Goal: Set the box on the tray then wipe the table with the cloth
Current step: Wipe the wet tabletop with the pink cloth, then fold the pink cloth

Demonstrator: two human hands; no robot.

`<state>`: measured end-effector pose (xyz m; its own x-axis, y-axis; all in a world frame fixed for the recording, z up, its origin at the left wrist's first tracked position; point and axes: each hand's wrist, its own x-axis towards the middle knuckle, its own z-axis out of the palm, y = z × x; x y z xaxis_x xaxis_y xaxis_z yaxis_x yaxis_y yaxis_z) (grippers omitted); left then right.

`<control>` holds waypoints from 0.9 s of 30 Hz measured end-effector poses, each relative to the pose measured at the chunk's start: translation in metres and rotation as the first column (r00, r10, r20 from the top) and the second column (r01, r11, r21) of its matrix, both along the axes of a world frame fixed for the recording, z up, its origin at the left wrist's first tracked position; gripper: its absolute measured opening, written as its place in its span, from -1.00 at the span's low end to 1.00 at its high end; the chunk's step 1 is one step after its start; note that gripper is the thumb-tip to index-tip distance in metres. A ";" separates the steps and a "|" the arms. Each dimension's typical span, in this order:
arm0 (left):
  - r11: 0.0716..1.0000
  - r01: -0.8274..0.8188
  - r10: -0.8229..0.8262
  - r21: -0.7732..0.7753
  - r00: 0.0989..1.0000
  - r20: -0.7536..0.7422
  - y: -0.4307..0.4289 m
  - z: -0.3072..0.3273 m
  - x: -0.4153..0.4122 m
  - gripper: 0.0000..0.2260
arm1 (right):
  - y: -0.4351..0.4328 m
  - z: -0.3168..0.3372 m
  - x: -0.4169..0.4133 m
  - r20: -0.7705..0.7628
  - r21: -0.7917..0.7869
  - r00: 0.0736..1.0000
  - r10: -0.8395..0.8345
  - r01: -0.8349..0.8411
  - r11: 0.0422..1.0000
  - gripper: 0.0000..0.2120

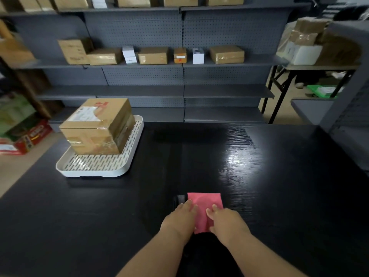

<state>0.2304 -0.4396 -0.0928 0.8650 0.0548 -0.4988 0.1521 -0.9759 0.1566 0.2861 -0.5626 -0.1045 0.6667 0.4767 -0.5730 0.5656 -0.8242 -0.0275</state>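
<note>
A taped cardboard box [97, 126] with a white label stands on the white slotted tray [95, 168] at the table's far left. A folded pink cloth [205, 204] lies flat on the black table [79, 216], near the front and a little right of centre. My left hand [179, 218] presses on the cloth's left edge and my right hand [225, 220] on its right edge, fingers pointing away from me. Both hands cover the cloth's near corners.
Grey pegboard shelving [179, 90] with several cardboard and white boxes stands behind the table. A folding table [311, 67] with parcels is at the right. Coloured cartons [26, 136] lie on the floor at the left. A bright glare patch sits right of the table's centre.
</note>
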 end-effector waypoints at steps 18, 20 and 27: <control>1.000 0.005 -0.005 -0.002 0.999 -0.048 0.223 0.002 -0.077 -0.44 | 0.221 0.017 -0.071 -0.065 -0.017 0.994 0.088 -0.089 0.996 -0.45; 1.000 0.026 -0.025 0.001 0.998 -0.064 0.250 0.003 -0.085 -0.42 | 0.243 0.019 -0.077 -0.109 0.043 0.994 0.003 0.001 0.999 -0.51; 0.991 0.137 -0.136 0.012 0.990 -0.046 0.285 0.013 -0.093 -0.53 | 0.276 0.027 -0.075 0.046 0.256 0.975 -0.217 0.198 0.946 -0.58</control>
<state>0.1374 -0.1545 -0.0795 0.8416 -0.0543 -0.5374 0.0239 -0.9902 0.1374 0.2111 -0.2862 -0.0775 0.8013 0.4443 -0.4007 0.3908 -0.8958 -0.2118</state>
